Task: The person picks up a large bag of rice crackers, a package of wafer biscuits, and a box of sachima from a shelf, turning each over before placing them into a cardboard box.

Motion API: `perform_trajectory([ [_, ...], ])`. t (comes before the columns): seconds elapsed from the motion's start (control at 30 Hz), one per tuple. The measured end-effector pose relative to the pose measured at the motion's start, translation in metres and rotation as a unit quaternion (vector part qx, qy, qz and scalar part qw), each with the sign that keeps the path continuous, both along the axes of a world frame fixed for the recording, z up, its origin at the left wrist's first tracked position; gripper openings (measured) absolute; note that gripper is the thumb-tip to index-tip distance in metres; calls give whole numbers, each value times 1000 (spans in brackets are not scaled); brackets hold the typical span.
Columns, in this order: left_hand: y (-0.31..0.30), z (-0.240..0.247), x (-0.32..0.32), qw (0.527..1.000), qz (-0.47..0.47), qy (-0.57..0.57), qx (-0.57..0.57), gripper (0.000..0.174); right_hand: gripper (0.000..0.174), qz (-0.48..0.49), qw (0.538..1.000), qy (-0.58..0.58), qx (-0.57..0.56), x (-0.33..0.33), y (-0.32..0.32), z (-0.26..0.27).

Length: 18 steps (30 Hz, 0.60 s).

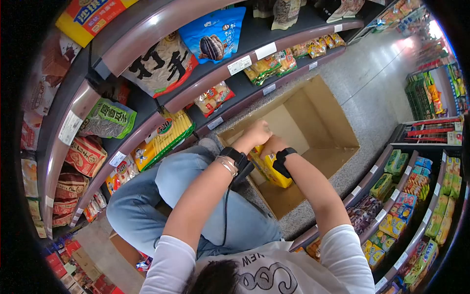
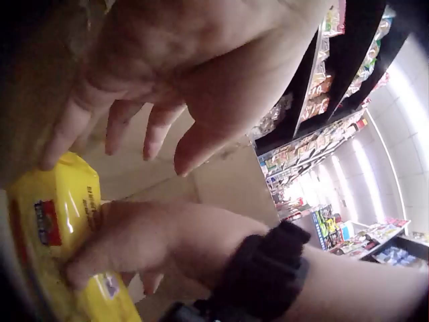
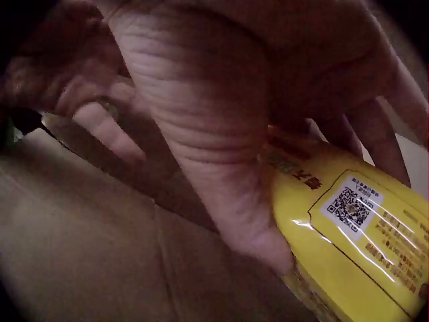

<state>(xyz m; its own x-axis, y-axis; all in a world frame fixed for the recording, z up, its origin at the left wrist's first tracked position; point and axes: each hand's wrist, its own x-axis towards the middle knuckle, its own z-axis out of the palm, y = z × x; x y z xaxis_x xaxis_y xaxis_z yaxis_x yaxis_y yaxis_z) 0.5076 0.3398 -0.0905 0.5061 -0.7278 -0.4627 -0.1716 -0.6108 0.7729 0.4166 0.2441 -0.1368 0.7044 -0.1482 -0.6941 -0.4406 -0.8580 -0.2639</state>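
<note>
A glossy yellow snack package [image 1: 276,175] is held inside the cardboard box in front of the crossed legs. My right hand [image 1: 275,146] grips it, thumb [image 3: 258,241] along one side and fingers around the other. A printed QR code shows on the yellow package [image 3: 375,228] in the right wrist view. My left hand [image 1: 256,134] is just beside the right, over the box. In the left wrist view its fingers [image 2: 157,131] are loosely spread, one fingertip right at the end of the package [image 2: 64,201], and its palm holds nothing.
The open cardboard box [image 1: 325,115] stands on the speckled floor [image 1: 372,88] between two shelf rows. Snack bags, including a blue one [image 1: 213,34], fill the left shelves. Small packets [image 1: 391,225] line the right shelves. A black cable [image 1: 226,210] hangs from the left wrist.
</note>
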Motion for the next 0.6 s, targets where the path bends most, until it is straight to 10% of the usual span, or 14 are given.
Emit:
perform_trajectory([
  [0.43, 11, 6, 13, 994, 87, 72, 11, 45, 60, -195, 979, 13, 48, -15, 55, -163],
  [0.5, 10, 6, 15, 994, 85, 70, 21, 46, 67, -62, 992, -34, 105, -31, 56, -247],
  [0.6, 10, -1, 15, 993, 89, 67, 25, 47, 75, 19, 980, -75, 185, -29, 74, -217],
])
